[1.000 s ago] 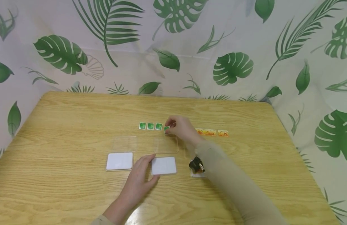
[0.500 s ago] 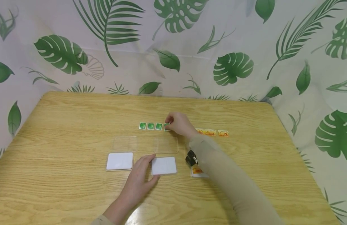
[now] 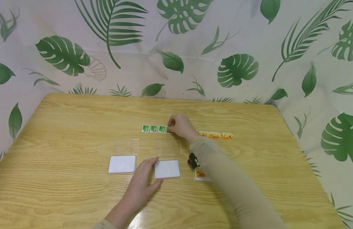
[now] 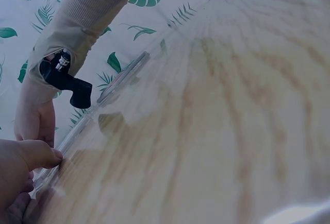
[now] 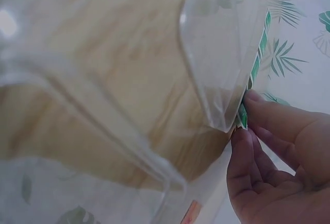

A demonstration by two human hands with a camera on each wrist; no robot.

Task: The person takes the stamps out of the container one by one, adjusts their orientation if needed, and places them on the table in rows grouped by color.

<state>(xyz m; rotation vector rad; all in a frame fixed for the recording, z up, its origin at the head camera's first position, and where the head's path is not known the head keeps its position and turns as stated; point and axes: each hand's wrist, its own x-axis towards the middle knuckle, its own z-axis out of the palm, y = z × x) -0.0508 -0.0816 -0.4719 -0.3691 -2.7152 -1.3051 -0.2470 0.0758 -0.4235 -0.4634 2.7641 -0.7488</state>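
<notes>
In the head view, my right hand (image 3: 182, 127) pinches a small green picture card (image 3: 169, 129) at the right end of a row. The right wrist view shows thumb and fingertips on the end green card (image 5: 242, 116). Three similar cards (image 3: 153, 128) lie to its left, evenly spaced. My left hand (image 3: 139, 181) holds a clear plastic case with a white card (image 3: 166, 169) in it, index finger at the upper left corner and thumb at the lower left. In the left wrist view, the left thumb (image 4: 41, 153) touches the case's edge.
A second white card in a clear case (image 3: 122, 164) lies at the left. Two clear lids (image 3: 127, 146) (image 3: 169, 148) lie behind the cases. Orange-yellow cards (image 3: 213, 135) lie at the right. Another case with an orange picture (image 3: 201, 174) is partly under the right forearm, which wears a black camera (image 3: 193, 160).
My right hand has moved slightly away from me, bringing the green card level with the row of three. The left hand has stayed on the case.
</notes>
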